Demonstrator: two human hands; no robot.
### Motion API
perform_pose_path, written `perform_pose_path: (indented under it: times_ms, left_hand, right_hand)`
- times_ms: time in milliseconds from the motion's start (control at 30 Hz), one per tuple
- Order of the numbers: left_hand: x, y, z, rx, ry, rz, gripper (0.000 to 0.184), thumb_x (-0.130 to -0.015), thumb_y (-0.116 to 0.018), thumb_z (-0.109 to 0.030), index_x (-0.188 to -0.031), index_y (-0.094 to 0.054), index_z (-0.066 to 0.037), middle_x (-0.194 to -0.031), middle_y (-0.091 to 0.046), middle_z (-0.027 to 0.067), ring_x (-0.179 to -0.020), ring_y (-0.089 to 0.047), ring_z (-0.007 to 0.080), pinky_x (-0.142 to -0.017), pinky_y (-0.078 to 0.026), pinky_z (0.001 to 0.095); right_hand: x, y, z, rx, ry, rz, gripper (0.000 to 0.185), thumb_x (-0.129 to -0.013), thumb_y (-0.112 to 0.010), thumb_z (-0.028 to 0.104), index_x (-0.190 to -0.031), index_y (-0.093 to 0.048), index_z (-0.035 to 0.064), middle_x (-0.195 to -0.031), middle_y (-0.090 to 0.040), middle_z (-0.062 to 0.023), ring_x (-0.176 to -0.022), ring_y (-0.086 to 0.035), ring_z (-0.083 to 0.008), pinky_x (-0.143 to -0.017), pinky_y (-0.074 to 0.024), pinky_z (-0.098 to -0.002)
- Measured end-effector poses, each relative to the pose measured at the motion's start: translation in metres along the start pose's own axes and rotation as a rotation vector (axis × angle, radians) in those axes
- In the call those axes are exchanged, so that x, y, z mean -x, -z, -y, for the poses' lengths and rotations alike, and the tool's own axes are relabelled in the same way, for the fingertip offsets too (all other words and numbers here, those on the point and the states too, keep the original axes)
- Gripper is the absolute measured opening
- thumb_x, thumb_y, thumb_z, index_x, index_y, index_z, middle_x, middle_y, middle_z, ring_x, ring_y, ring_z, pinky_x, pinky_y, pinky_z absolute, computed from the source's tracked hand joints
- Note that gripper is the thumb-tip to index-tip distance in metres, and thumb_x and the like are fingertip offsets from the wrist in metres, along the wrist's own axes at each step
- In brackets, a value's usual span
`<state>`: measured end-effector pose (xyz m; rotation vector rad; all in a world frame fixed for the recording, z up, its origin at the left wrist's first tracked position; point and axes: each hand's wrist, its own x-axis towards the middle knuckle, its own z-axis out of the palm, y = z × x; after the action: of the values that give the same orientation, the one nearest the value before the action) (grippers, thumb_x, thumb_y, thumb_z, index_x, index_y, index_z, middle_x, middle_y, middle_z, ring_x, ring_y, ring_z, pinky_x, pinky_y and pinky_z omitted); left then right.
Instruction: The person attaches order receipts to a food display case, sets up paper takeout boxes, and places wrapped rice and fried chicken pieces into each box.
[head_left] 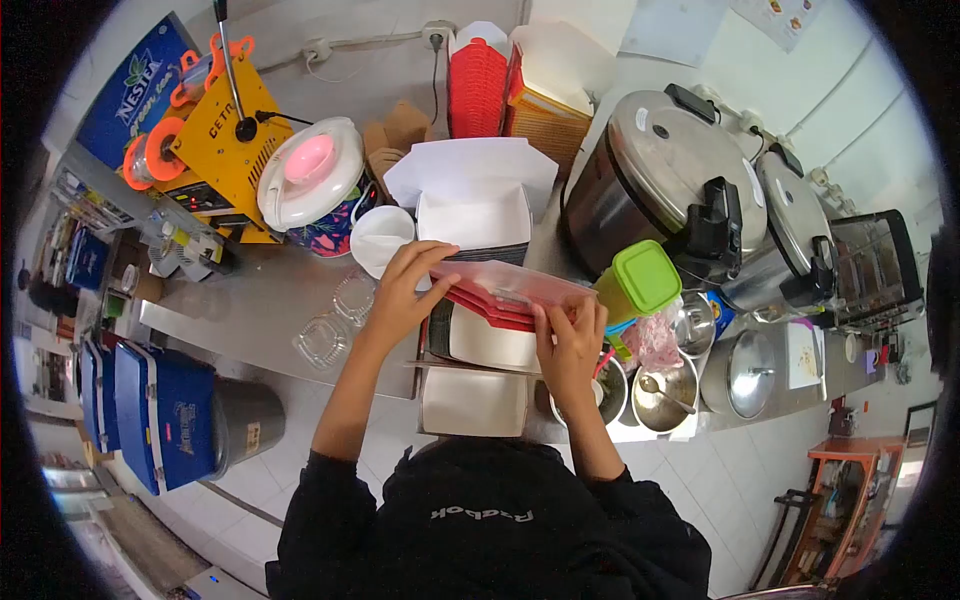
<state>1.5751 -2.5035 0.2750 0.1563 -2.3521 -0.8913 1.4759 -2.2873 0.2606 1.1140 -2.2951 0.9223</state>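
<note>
My left hand (408,297) grips the left end of a stack of red folded pieces with a pale, translucent upper face (510,290). At the stack's right end, my right hand (570,335) pinches its edge between thumb and fingers. The stack is tilted above several white-lined food boxes. Behind it stands an open white box (472,215) on a dark stack. Below it lies another white-lined box (490,337), partly covered by the red pieces. Nearest my body is one more open box (473,402).
Two large steel cookers (665,150) stand at the back right. A green-lidded container (646,278), steel bowls (665,395) and a steel pot (738,375) are to the right. Left are clear plastic lids (322,341), a white bowl (383,240), a patterned tub and a yellow machine (225,140).
</note>
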Motion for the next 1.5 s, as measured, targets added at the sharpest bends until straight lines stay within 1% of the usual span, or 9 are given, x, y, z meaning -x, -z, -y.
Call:
perform_pose_path:
  times_ms: [67,167,467,567,600,667,767,1000,1500]
  left_hand:
    - [0.002,0.001,-0.003,0.017,0.038,0.01,0.034,-0.079,-0.068,-0.01,-0.112,-0.061,-0.005,-0.11,-0.058,0.0104,-0.104,-0.054,0.0253,-0.089,-0.043,0.0333]
    - [0.002,0.0,0.001,0.008,0.016,0.007,0.035,-0.078,-0.069,-0.011,-0.111,-0.061,-0.005,-0.11,-0.057,0.0101,-0.104,-0.054,0.0251,-0.089,-0.043,0.0332]
    - [-0.014,0.002,0.027,-0.006,-0.031,0.135,0.04,-0.079,-0.07,-0.024,-0.113,-0.06,-0.006,-0.112,-0.059,0.0119,-0.106,-0.055,0.0262,-0.092,-0.042,0.0355]
    - [-0.028,-0.012,0.054,0.321,0.165,0.489,0.041,-0.081,-0.07,-0.023,-0.115,-0.059,-0.002,-0.113,-0.061,0.0113,-0.104,-0.058,0.0214,-0.091,-0.046,0.0337]
    - [-0.03,-0.01,0.054,0.469,0.183,0.586,0.045,-0.08,-0.071,-0.024,-0.116,-0.058,-0.001,-0.113,-0.061,0.0126,-0.105,-0.059,0.0206,-0.09,-0.047,0.0333]
    - [-0.04,-0.004,0.047,0.291,0.126,0.775,0.051,-0.078,-0.072,-0.031,-0.118,-0.057,-0.002,-0.112,-0.063,0.0146,-0.102,-0.061,0.0229,-0.089,-0.048,0.0334]
    - [-0.04,-0.027,0.04,-0.025,0.041,0.826,0.033,-0.074,-0.067,-0.025,-0.102,-0.067,-0.009,-0.092,-0.068,0.0174,-0.086,-0.065,0.0308,-0.074,-0.051,0.0375]
    - [-0.015,-0.017,0.034,0.054,-0.118,0.682,0.024,-0.08,-0.052,-0.008,-0.1,-0.066,-0.008,-0.086,-0.065,0.0179,-0.076,-0.063,0.0321,-0.069,-0.048,0.0391]
    - [0.002,-0.033,0.075,0.237,-0.073,0.354,0.012,-0.08,-0.056,-0.008,-0.088,-0.063,-0.002,-0.077,-0.063,0.0187,-0.068,-0.062,0.0331,-0.064,-0.048,0.0407]
  right_hand:
    - [-0.004,0.005,0.004,0.01,0.108,-0.093,0.029,-0.083,-0.065,0.016,-0.108,-0.058,0.0026,-0.083,-0.056,-0.0148,-0.074,-0.051,-0.0315,-0.067,-0.0413,-0.0398]
    - [0.002,-0.004,-0.001,-0.204,-0.225,0.166,0.019,-0.08,-0.066,0.015,-0.096,-0.064,0.0044,-0.084,-0.053,-0.0138,-0.079,-0.049,-0.0301,-0.068,-0.0397,-0.039]
    - [0.003,0.018,0.005,0.03,0.13,0.163,0.038,-0.073,-0.072,0.023,-0.104,-0.06,0.0031,-0.091,-0.058,-0.0115,-0.088,-0.054,-0.028,-0.081,-0.0425,-0.0389]
    - [0.003,0.009,0.001,-0.109,0.057,0.415,0.026,-0.076,-0.066,0.019,-0.099,-0.063,0.0071,-0.108,-0.062,-0.0116,-0.103,-0.057,-0.0284,-0.09,-0.0422,-0.0388]
    - [0.009,-0.002,-0.018,-0.083,0.185,0.39,0.029,-0.074,-0.057,0.006,-0.103,-0.063,0.0062,-0.108,-0.063,-0.0126,-0.101,-0.059,-0.0296,-0.089,-0.0444,-0.0401]
    - [-0.011,0.004,-0.011,-0.035,0.394,0.278,0.035,-0.07,-0.052,-0.002,-0.103,-0.064,0.0041,-0.103,-0.065,-0.0145,-0.096,-0.062,-0.0311,-0.084,-0.0485,-0.0394]
    - [-0.028,0.002,0.006,-0.142,0.385,0.398,0.03,-0.07,-0.052,-0.004,-0.097,-0.064,0.0036,-0.097,-0.066,-0.0143,-0.088,-0.065,-0.0312,-0.075,-0.0521,-0.0374]
    - [-0.044,0.01,-0.002,-0.21,0.432,0.435,0.024,-0.072,-0.056,-0.005,-0.092,-0.062,0.0074,-0.082,-0.066,-0.0105,-0.07,-0.064,-0.0285,-0.062,-0.0501,-0.038]
    - [-0.077,0.015,0.036,-0.137,0.632,0.412,0.022,-0.069,-0.059,-0.004,-0.088,-0.063,0.0055,-0.083,-0.067,-0.0114,-0.069,-0.064,-0.0278,-0.061,-0.0505,-0.0359]
